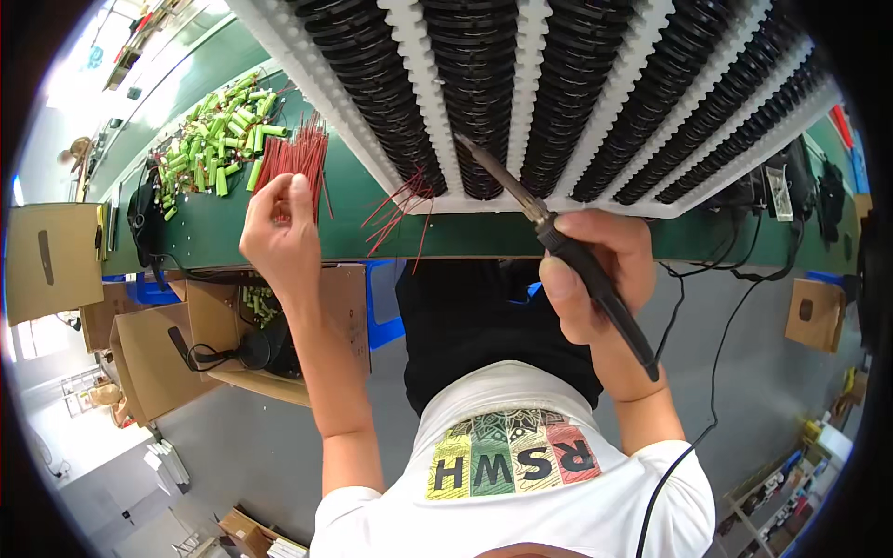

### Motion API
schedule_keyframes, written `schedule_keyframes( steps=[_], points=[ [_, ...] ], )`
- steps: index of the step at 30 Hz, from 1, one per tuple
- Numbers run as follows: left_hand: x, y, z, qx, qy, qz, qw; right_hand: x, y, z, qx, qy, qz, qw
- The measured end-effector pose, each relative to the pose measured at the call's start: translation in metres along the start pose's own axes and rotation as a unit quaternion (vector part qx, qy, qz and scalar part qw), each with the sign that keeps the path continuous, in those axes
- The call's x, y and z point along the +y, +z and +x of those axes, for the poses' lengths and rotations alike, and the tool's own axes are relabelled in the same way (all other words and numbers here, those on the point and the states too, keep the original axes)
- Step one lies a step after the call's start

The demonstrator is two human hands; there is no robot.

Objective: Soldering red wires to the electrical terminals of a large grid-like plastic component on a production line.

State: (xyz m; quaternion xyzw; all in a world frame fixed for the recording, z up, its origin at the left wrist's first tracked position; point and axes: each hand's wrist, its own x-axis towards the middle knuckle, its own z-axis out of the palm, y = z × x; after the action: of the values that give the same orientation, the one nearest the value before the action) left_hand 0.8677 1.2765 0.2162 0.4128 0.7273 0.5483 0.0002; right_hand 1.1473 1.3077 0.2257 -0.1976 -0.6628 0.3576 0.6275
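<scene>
My right hand (pixel 605 270) grips a soldering iron (pixel 595 288) by its black handle. The iron slants up and left, its metal tip over the white foam tray (pixel 446 177) that holds rows of black ring-shaped parts (pixel 479 102). At the near end of a bundle of thin red wires (pixel 302 153), my left hand (pixel 284 219) is closed with fingertips pinched together. Some red shows between those fingers; how many wires they hold is hidden. Several loose red wires (pixel 400 209) lie at the tray's near left corner, partly across its edge.
Left of the wires is a heap of green cylindrical parts (pixel 219 135) on the green table (pixel 349 228). Cardboard boxes (pixel 153 353) stand below the table at left. The iron's black cord (pixel 716 372) hangs at right. Black items (pixel 828 191) lie at the table's right end.
</scene>
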Motion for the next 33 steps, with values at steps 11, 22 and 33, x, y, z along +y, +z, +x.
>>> schedule_keyframes(
  steps=[11,22,33],
  points=[
    [-0.055,0.003,0.021,-0.115,-0.019,0.184,0.976,-0.005,0.005,-0.011,0.006,-0.005,0.046,0.999],
    [-0.043,-0.004,0.017,-0.048,-0.039,0.009,0.998,-0.007,0.002,-0.007,-0.042,-0.028,-0.003,0.999],
    [0.047,-0.029,-0.089,-0.221,0.127,-0.268,0.929,-0.036,0.007,0.011,-0.153,0.017,-0.012,0.988]
  ],
)
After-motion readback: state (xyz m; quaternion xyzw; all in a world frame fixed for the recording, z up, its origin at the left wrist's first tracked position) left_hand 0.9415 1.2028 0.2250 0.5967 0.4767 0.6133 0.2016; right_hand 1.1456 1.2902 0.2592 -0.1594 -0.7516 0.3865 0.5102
